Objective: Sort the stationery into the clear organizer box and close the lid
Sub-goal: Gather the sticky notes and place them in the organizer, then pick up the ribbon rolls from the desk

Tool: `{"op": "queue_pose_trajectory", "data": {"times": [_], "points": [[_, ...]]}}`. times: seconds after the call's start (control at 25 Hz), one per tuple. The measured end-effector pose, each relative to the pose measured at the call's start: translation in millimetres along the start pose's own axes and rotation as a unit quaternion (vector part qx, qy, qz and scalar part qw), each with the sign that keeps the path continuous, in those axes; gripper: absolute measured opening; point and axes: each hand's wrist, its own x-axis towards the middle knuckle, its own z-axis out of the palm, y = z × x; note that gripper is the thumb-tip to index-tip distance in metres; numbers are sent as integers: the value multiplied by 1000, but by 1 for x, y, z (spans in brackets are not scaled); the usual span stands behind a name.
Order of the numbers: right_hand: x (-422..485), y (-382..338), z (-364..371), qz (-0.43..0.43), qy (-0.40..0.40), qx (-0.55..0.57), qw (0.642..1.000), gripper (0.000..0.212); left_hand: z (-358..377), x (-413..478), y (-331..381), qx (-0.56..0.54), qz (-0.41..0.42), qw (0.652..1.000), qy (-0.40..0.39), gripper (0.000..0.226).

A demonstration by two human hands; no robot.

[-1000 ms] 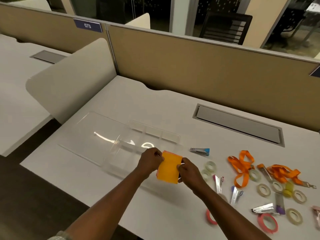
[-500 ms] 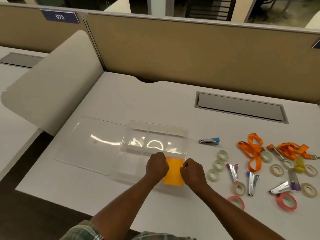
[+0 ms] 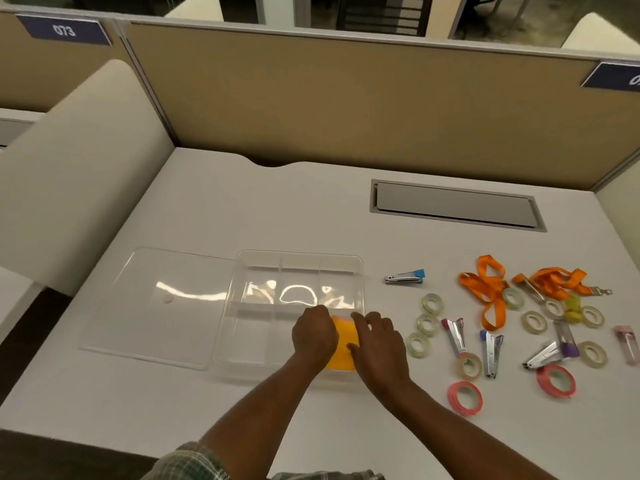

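A clear organizer box with several compartments stands open on the white desk. Its lid lies flat to the left of it. An orange sticky-note pad sits low in the box's front right compartment. My left hand grips the pad's left edge with curled fingers. My right hand rests on the right side of the pad, fingers loosely extended and the thumb touching its top.
To the right of the box lie a blue-tipped stapler, several clear tape rolls, small staplers, orange lanyards and pink tape rolls. A grey cable hatch sits at the back, below the partition wall.
Both hands have lowered the orange pad from above the box's front edge down into the front right compartment. The fingers of the right hand have loosened.
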Motion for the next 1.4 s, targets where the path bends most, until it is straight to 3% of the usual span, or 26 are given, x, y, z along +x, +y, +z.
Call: {"op": "queue_pose_trajectory", "data": {"times": [0.12, 0.2, 0.36, 0.48, 0.64, 0.84, 1.08, 1.4], "points": [[-10, 4, 8, -134, 37, -51, 989, 28, 2, 3, 5, 18, -4, 1000, -13, 18], [-17, 6, 17, -183, 1, -72, 980, 31, 3, 6, 7, 58, 12, 998, -22, 22], [-22, 6, 24, -170, -88, -70, 979, 63, 8, 4, 10, 119, 50, 991, -34, 22], [-23, 0, 24, -172, -111, -82, 975, 73, 15, -8, 4, 101, 76, 992, -12, 20], [-20, -5, 20, -154, -133, -74, 976, 68, 23, -15, -6, 141, 134, 980, -32, 32], [-23, 0, 17, -151, -143, -39, 977, 59, 21, -16, -5, 144, 140, 978, -63, 39], [-43, 43, 0, -173, -45, 61, 982, 50, 15, -20, 17, 119, 137, 983, -10, 37], [-72, 151, -29, -13, 66, 82, 994, 38, 38, -50, 94, 67, 249, 966, -5, 30]]}}
